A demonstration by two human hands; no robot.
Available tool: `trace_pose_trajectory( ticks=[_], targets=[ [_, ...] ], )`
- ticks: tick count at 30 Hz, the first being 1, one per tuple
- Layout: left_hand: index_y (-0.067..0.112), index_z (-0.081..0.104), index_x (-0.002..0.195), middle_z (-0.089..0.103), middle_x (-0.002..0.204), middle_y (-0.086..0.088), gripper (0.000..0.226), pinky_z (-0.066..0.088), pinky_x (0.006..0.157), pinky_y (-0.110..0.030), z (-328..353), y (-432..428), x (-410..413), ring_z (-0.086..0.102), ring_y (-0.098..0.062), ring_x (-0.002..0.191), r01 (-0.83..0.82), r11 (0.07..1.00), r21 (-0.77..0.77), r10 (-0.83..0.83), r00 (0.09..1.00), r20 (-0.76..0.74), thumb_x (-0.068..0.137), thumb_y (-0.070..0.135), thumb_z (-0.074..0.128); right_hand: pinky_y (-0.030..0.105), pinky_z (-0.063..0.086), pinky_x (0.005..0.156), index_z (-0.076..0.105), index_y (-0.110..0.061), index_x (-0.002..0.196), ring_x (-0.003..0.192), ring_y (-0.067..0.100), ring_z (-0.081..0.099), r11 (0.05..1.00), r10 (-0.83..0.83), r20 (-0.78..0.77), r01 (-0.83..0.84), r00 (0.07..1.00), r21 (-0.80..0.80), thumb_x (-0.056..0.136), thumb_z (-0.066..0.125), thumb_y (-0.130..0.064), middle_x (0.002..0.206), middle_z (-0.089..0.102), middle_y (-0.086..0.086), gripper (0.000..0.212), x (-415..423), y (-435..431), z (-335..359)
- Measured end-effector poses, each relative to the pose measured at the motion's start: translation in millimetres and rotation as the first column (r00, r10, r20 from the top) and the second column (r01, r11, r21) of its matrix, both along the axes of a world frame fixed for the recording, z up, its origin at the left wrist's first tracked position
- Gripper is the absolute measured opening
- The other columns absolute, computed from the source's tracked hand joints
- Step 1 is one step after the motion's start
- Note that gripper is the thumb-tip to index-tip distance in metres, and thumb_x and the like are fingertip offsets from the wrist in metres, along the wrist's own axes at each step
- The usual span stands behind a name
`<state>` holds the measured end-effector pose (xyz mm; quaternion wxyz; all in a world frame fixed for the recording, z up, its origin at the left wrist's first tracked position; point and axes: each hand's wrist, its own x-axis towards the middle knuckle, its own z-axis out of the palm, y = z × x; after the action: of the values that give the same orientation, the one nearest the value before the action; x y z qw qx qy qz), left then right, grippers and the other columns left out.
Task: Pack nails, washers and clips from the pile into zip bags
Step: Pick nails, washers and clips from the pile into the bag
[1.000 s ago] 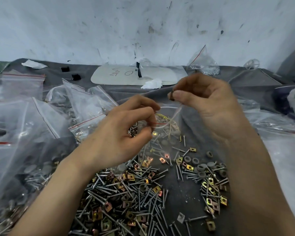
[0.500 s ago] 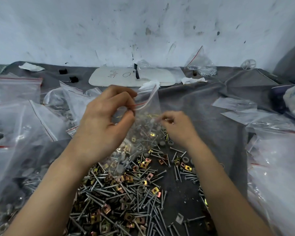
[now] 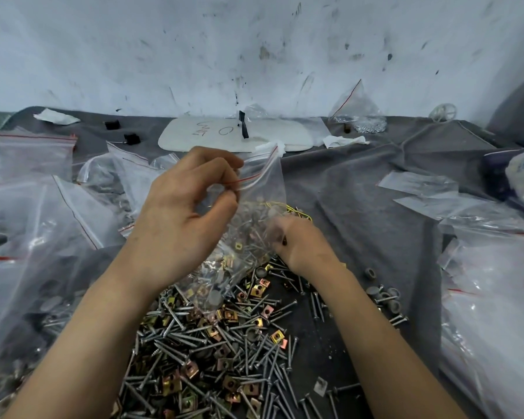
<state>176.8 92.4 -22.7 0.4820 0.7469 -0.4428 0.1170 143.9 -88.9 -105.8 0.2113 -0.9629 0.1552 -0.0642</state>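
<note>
My left hand pinches the red-striped top edge of a clear zip bag, which hangs tilted with nails, brass clips and grey washers in its bottom. Under it on the grey cloth lies the pile of nails and square brass clips. My right hand is down at the pile's far edge, just right of the bag. Its fingertips are curled, blurred and partly behind the plastic, so I cannot tell what they hold. Yellow rubber bands lie just beyond it. Several loose grey washers sit to the right.
Heaps of zip bags lie at the left and at the right. At the back are a white board, crumpled tissue, two small black blocks and a filled bag by the wall.
My right hand dropped from the bag's mouth to the pile's far edge beside the bag. My left hand lifted the bag by its top edge and now holds it nearly still.
</note>
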Motion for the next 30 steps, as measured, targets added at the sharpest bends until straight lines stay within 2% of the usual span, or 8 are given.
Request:
trace_pose_trajectory(
  ticks=[9, 14, 17, 20, 22, 25, 27, 30],
  targets=[
    [0.014, 0.057, 0.078, 0.06, 0.111, 0.006, 0.012, 0.045, 0.088, -0.033, -1.5, -2.0, 0.0, 0.057, -0.01, 0.112, 0.017, 1.0, 0.001, -0.017, 1.0, -0.008, 0.081, 0.021, 0.048, 0.041, 0.05, 0.084, 0.066, -0.013, 0.097, 0.1, 0.029, 0.06, 1.0, 0.008, 0.058, -0.009, 0.998, 0.007, 0.091, 0.055, -0.016, 0.103, 0.067, 0.008, 0.013, 1.9, -0.5, -2.8],
    [0.021, 0.054, 0.076, 0.06, 0.111, 0.007, 0.015, 0.043, 0.086, -0.028, -2.2, -3.6, -2.4, 0.057, -0.009, 0.11, 0.05, 0.999, 0.003, -0.05, 0.999, -0.021, 0.079, 0.03, 0.043, 0.026, 0.038, 0.07, 0.068, -0.014, 0.1, 0.098, 0.027, 0.059, 1.0, -0.004, 0.053, 0.005, 0.999, -0.007, 0.091, 0.057, -0.021, 0.102, 0.068, 0.008, 0.016, 6.8, 1.4, -7.0],
    [0.023, 0.053, 0.076, 0.06, 0.112, 0.003, 0.014, 0.043, 0.087, -0.028, -1.4, -2.7, -1.9, 0.057, -0.011, 0.111, 0.052, 0.999, 0.003, -0.052, 0.998, -0.019, 0.078, 0.032, 0.042, 0.027, 0.043, 0.072, 0.07, -0.011, 0.093, 0.091, 0.023, 0.06, 0.999, 0.0, 0.08, -0.004, 0.997, 0.051, 0.087, 0.061, -0.013, 0.094, 0.068, 0.006, 0.011, 5.3, -2.8, -6.3],
    [0.021, 0.054, 0.076, 0.06, 0.113, 0.002, 0.015, 0.043, 0.087, -0.028, -1.0, -1.8, -1.3, 0.057, -0.01, 0.112, 0.051, 0.999, 0.0, -0.051, 0.999, -0.015, 0.078, 0.031, 0.043, 0.019, 0.049, 0.062, 0.065, -0.015, 0.084, 0.072, 0.014, 0.059, 0.961, -0.089, 0.231, 0.023, 0.969, 0.277, 0.086, 0.065, -0.008, 0.079, 0.062, -0.003, 0.007, -1.0, -14.3, 6.3],
    [0.017, 0.055, 0.075, 0.06, 0.114, 0.003, 0.014, 0.044, 0.088, -0.031, -1.7, -1.7, -1.4, 0.057, -0.009, 0.113, 0.048, 0.999, 0.005, -0.048, 0.999, -0.017, 0.08, 0.026, 0.046, 0.008, 0.043, 0.06, 0.058, -0.025, 0.075, 0.069, 0.003, 0.055, 0.925, -0.15, 0.323, 0.017, 0.934, 0.379, 0.085, 0.067, -0.008, 0.075, 0.058, -0.011, 0.022, -7.8, -22.8, 23.2],
    [0.015, 0.057, 0.075, 0.06, 0.114, 0.003, 0.009, 0.041, 0.083, -0.022, -3.5, -2.1, -1.6, 0.057, -0.006, 0.11, 0.059, 0.998, 0.025, -0.059, 0.998, -0.019, 0.082, 0.013, 0.05, 0.018, 0.048, 0.067, 0.06, -0.029, 0.075, 0.069, 0.002, 0.056, 0.85, -0.189, 0.463, -0.092, 0.866, 0.518, 0.084, 0.067, -0.009, 0.074, 0.062, -0.012, 0.023, -19.2, -24.9, 51.7],
    [0.016, 0.057, 0.075, 0.061, 0.116, 0.002, 0.01, 0.036, 0.08, -0.013, -4.0, -3.3, -2.7, 0.056, -0.001, 0.106, 0.095, 0.995, 0.036, -0.095, 0.995, -0.01, 0.082, 0.016, 0.05, 0.018, 0.049, 0.066, 0.064, -0.028, 0.073, 0.067, 0.002, 0.057, 0.777, -0.222, 0.602, -0.234, 0.767, 0.585, 0.081, 0.069, -0.011, 0.07, 0.064, -0.014, 0.019, -28.1, -18.5, 69.6],
    [0.016, 0.057, 0.075, 0.06, 0.117, 0.0, 0.016, 0.036, 0.082, -0.013, -3.9, -4.7, -5.2, 0.056, -0.004, 0.11, 0.16, 0.986, 0.044, -0.159, 0.987, -0.009, 0.08, 0.026, 0.045, 0.017, 0.048, 0.071, 0.066, -0.029, 0.073, 0.072, 0.002, 0.06, 0.743, -0.158, 0.726, -0.403, 0.669, 0.533, 0.077, 0.068, -0.015, 0.071, 0.066, -0.014, 0.015, -40.6, -1.2, 91.8]
  ],
)
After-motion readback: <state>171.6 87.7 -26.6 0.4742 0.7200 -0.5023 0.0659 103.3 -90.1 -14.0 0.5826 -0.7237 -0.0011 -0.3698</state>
